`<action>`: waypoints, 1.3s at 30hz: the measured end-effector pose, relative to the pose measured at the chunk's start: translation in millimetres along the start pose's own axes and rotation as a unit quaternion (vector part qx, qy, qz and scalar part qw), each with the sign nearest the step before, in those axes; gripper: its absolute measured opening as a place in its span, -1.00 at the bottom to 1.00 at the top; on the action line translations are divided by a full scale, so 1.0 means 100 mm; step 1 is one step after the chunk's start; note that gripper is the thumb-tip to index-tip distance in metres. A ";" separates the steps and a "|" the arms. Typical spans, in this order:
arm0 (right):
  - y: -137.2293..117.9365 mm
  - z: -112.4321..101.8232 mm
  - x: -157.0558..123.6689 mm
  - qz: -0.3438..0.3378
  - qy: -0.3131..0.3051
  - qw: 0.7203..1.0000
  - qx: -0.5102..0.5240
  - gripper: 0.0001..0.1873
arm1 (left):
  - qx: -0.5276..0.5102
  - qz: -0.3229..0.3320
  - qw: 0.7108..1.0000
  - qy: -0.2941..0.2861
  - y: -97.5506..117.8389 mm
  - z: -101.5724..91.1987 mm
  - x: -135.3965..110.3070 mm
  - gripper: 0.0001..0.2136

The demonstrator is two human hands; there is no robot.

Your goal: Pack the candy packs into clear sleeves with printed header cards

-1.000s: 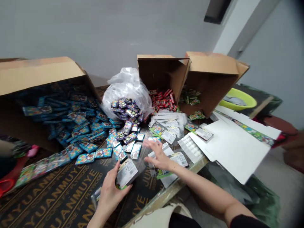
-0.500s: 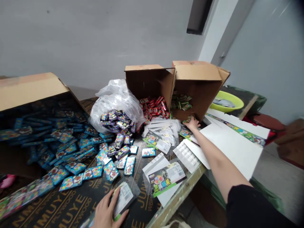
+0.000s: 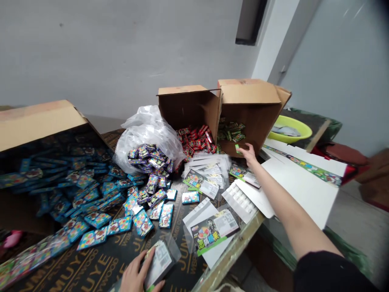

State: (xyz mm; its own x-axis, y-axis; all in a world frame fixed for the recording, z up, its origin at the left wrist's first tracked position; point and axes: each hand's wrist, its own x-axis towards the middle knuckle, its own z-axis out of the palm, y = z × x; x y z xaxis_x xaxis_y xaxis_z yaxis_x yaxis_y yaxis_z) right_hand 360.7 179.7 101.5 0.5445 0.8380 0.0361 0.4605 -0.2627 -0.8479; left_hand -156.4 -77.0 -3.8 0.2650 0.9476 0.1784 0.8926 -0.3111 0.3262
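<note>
Head view: right hand [image 3: 248, 153], arm outstretched, grip narrow, one small green packet [image 3: 237, 149] pinched at the fingertips; whether more lie in the palm, cannot tell. Location of packet: at the mouth of the rightmost cardboard box [image 3: 249, 96], in front of the loose green packets [image 3: 233, 130] inside; contact with the surface below, not clear. Change noted: fingers earlier lowered over the spot at the box mouth now show the packet between them. Judged meaning: the pick-up appears made, with the packet well apart from the other hand. Left hand [image 3: 136, 276], little changed, at the near edge of view: grip fairly wide, closed across one labelled bag [image 3: 159, 261], clear-edged, on the black lettered table [image 3: 105, 265]. Between the hands: one flat bag [image 3: 209, 235] with printed card and one blue packet [image 3: 190, 197] lying alone. Beyond: red packets [image 3: 199, 140], boxed; purple packets [image 3: 152, 156], spilling from a plastic sack [image 3: 146, 125].
</note>
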 end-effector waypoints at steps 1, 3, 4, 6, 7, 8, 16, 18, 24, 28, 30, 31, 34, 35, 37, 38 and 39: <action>-0.07 0.03 -0.12 -0.010 -0.029 0.999 0.025 -0.39 | -0.016 -0.010 1.000 0.000 0.04 -0.05 0.02 -0.45; -0.18 0.16 -0.49 -0.024 -0.120 0.988 0.092 -0.50 | -0.064 -0.043 0.997 0.008 0.22 -0.19 0.12 -0.42; -0.22 0.26 -0.74 -0.024 -0.185 0.973 0.135 -0.53 | -0.104 -0.064 0.992 0.016 0.35 -0.28 0.19 -0.43; -0.28 0.48 -1.33 0.007 -0.378 0.888 0.261 -0.53 | -0.213 -0.098 0.972 0.032 0.64 -0.49 0.38 -0.50; -0.30 0.59 -1.64 0.035 -0.467 0.830 0.303 -0.53 | -0.271 -0.104 0.956 0.033 0.79 -0.59 0.49 -0.54; -0.31 0.70 -1.95 0.067 -0.545 0.769 0.328 -0.52 | -0.329 -0.108 0.938 0.035 0.91 -0.67 0.58 -0.57; -0.43 1.13 -3.12 0.111 -0.699 0.643 0.292 -0.34 | -0.610 -0.225 0.758 -0.048 0.99 -0.78 0.53 -0.80; -0.48 1.15 -3.13 -0.047 -0.607 0.749 0.261 -0.21 | -0.654 -0.296 0.696 -0.005 0.87 -0.70 0.40 -0.77; -0.64 1.15 -3.30 -0.443 -0.442 0.776 0.082 -0.01 | -0.650 -0.356 0.670 0.035 0.82 -0.49 0.28 -0.70; -0.64 1.20 -3.38 -0.459 -0.407 0.788 0.048 -0.13 | -0.610 -0.337 0.717 0.029 0.81 -0.44 0.28 -0.67; -0.59 1.22 -3.33 -0.438 -0.382 0.812 0.048 -0.16 | -0.569 -0.330 0.753 0.035 0.70 -0.46 0.24 -0.66; -0.55 1.23 -3.29 -0.426 -0.368 0.825 0.046 -0.18 | -0.541 -0.324 0.775 0.044 0.63 -0.48 0.21 -0.66; -0.41 1.24 -3.16 -0.403 -0.339 0.850 0.018 -0.22 | -0.371 -0.242 0.896 0.040 0.41 -0.49 0.10 -0.48; -0.36 1.24 -3.13 -0.404 -0.335 0.851 0.005 -0.23 | -0.289 -0.196 0.937 0.020 0.36 -0.47 0.06 -0.37; -0.27 1.25 -3.09 -0.420 -0.338 0.842 -0.021 -0.23 | -0.146 -0.117 0.982 -0.028 0.30 -0.41 -0.01 -0.19; -0.23 1.25 -3.08 -0.430 -0.345 0.834 -0.032 -0.22 | -0.110 -0.101 0.988 -0.043 0.29 -0.38 -0.03 -0.15; -0.20 1.25 -3.09 -0.438 -0.355 0.825 -0.041 -0.22 | -0.092 -0.093 0.990 -0.050 0.29 -0.36 -0.06 -0.13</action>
State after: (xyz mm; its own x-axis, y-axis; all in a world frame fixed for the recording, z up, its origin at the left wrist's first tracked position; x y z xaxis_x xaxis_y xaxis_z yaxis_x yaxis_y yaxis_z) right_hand 95.5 -13.6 41.1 -0.5568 0.7846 0.2729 0.5212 0.5857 -0.6206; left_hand -145.0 -93.8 37.8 0.1447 0.9894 0.0094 0.8508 -0.1293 0.5094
